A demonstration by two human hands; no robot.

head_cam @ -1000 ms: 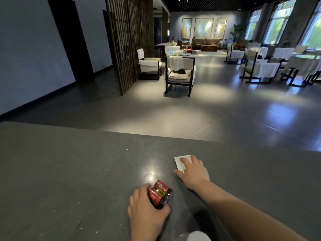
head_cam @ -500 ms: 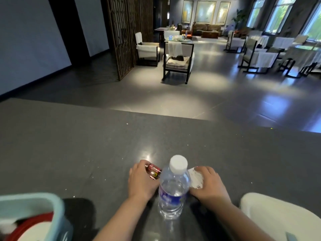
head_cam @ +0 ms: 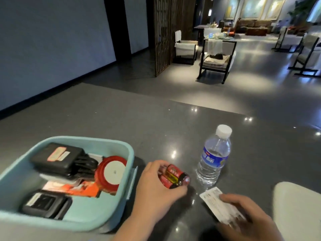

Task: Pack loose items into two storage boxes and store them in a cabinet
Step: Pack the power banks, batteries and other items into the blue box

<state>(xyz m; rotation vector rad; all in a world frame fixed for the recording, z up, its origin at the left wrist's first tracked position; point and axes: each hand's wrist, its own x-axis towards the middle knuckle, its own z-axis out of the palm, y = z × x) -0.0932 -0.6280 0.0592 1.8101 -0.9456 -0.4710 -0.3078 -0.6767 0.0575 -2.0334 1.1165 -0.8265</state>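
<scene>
At the near edge of the tabletop, the right hand lies low over a white paper slip, fingers curled onto its near end and pinning or pinching it; which, I cannot tell. The slip is thin and flat on a glossy surface, so it could slide away or crease if the fingers drag rather than lift an edge. At the near right corner sits a pale rounded thing, perhaps the second box or a lid, only partly in view.

Just left, the left hand is wrapped around a bundle of red batteries, thumb below and fingers above, wrist angled in from the near edge. The bundle looks like several cells held together; a loose grip could let one roll off across the tabletop.

Immediately beside that hand, toward the near left corner, stands the teal storage box, already holding black cases, a red ribbon spool and orange packets. Clipping its rim with the batteries is the likely slip.

Farther in, a water bottle stands upright, close enough to be knocked over.
</scene>
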